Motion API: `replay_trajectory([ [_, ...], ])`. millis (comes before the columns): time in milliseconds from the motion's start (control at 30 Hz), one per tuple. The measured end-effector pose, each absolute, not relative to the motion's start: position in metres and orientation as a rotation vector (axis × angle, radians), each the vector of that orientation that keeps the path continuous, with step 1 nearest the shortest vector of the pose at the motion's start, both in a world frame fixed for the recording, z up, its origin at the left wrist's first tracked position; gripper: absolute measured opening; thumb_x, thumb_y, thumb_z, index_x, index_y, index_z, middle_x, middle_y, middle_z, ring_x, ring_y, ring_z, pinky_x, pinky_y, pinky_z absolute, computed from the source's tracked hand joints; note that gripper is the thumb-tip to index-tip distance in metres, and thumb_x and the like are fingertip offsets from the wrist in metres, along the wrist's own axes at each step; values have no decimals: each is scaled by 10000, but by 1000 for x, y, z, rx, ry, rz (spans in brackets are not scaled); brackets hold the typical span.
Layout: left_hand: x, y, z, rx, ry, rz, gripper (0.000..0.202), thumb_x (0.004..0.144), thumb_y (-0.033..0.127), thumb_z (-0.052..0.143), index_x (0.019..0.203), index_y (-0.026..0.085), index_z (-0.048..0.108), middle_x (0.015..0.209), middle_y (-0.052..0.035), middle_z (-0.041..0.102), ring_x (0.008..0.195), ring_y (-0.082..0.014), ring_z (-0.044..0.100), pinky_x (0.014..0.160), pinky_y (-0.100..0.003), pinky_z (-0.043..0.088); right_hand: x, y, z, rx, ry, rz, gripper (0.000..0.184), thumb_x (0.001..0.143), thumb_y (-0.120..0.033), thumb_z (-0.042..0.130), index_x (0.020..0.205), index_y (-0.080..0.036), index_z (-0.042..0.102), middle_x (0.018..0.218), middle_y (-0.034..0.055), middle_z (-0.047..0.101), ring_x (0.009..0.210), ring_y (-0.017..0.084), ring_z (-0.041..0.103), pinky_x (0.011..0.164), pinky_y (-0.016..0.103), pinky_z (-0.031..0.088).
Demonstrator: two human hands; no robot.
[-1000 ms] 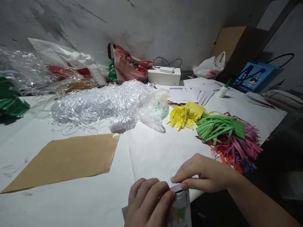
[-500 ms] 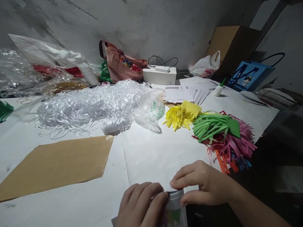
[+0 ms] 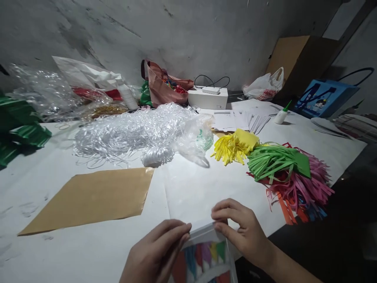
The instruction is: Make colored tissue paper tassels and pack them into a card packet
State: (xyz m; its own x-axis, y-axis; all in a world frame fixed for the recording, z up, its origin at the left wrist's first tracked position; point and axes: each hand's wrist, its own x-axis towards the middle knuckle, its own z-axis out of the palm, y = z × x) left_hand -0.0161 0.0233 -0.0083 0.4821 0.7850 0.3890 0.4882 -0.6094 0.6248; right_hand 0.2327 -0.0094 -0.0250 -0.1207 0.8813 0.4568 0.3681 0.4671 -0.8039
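Note:
At the table's near edge both my hands hold a clear plastic packet with several coloured paper pieces inside. My left hand pinches its top left corner, fingers closed. My right hand pinches the top right corner, thumb and fingers pressed on the sealed strip. The packet's lower part runs out of view at the bottom.
A brown paper sheet lies to the left on the white table. Behind it sits a heap of white shredded plastic. Yellow, green and pink fringed paper lie at right. A glue bottle, white box and bags stand at the back.
My hands have drawn apart along the packet's top and the packet is raised, so its coloured contents now show. The view has shifted slightly right.

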Motion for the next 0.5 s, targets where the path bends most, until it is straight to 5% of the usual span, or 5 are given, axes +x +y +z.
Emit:
replay_trajectory([
  [133, -17, 67, -4, 1927, 1319, 994, 250, 867, 454, 652, 876, 248, 793, 933, -51, 800, 855, -242, 741, 746, -271, 579, 206, -12, -32, -1061, -2061, 136, 542, 969, -223, 579, 1485, -150, 428, 1502, 182, 489, 1450, 306, 369, 1198, 515, 305],
  [233, -20, 98, -17, 1670, 1437, 868, 340, 807, 518, 677, 876, 206, 793, 919, -72, 811, 901, -301, 722, 802, -342, 553, 182, -14, -43, -1004, -2402, 252, 788, 959, -474, 592, 1581, -140, 242, 1635, 149, 239, 1528, 340, 142, 1232, 570, 161],
  [333, -21, 112, -35, 1631, 1430, 809, 327, 780, 495, 684, 838, 194, 798, 848, -71, 817, 858, -314, 723, 789, -364, 542, 168, -9, -55, -1130, -2518, 552, 881, 927, -600, 575, 1595, -167, 199, 1649, 133, 108, 1531, 356, 67, 1224, 615, 68],
  [500, -21, 112, -53, 1569, 1397, 814, 341, 785, 488, 661, 879, 189, 797, 893, -79, 817, 898, -306, 717, 809, -364, 538, 166, 2, -58, -1165, -2526, 776, 858, 942, -617, 534, 1588, -144, 226, 1642, 156, 91, 1533, 335, 20, 1219, 603, -45],
])
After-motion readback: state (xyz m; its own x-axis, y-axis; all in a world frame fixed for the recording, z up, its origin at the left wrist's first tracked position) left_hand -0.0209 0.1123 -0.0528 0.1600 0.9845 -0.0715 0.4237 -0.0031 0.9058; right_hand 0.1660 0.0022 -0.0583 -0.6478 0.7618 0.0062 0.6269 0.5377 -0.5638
